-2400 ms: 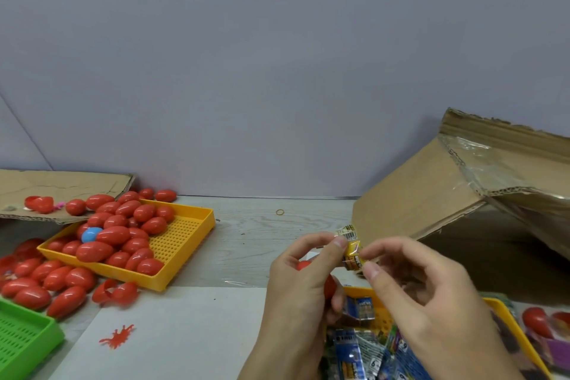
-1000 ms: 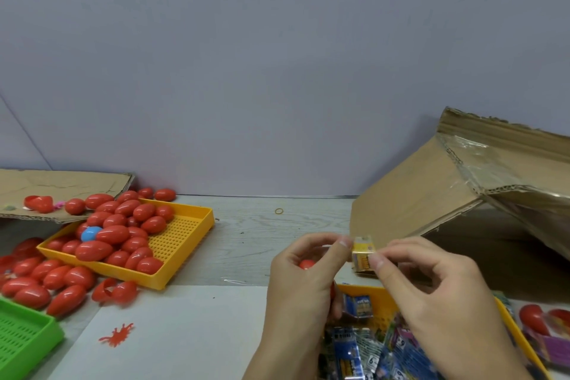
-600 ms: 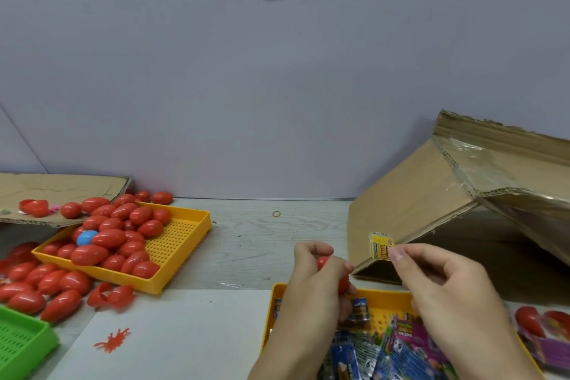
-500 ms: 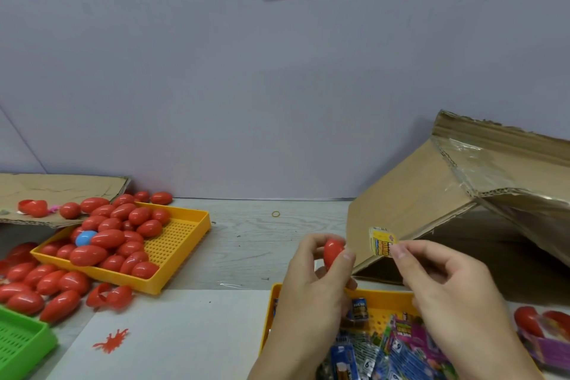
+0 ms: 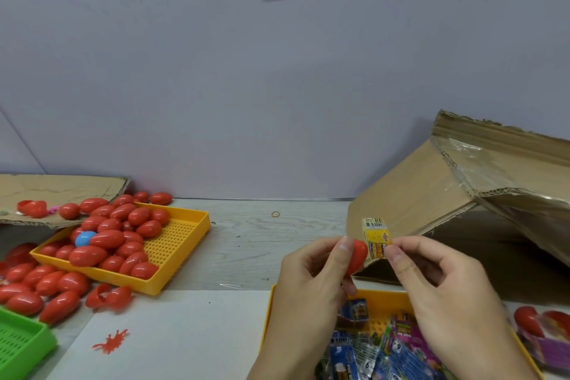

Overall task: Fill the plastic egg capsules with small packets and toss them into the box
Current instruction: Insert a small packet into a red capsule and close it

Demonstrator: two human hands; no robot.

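Observation:
My left hand (image 5: 311,278) grips a red egg capsule (image 5: 357,256) between thumb and fingers. My right hand (image 5: 444,287) pinches a small folded yellow packet (image 5: 376,237) right beside the capsule's top. Both hands hover above a yellow tray (image 5: 382,302) filled with several blue and purple packets (image 5: 370,352). Behind them the large cardboard box (image 5: 431,194) lies on its side with its opening facing me.
At the left a yellow tray (image 5: 182,244) holds several red capsules and one blue one (image 5: 84,238). More red capsules (image 5: 37,284) lie loose beside it, near a green tray (image 5: 18,345). A rubber band (image 5: 275,214) lies on the grey table. Purple packets (image 5: 552,345) sit at the right edge.
Both hands held and folded the yellow packet; then the left hand let go and brought the red capsule up. The right hand now holds the packet against the capsule.

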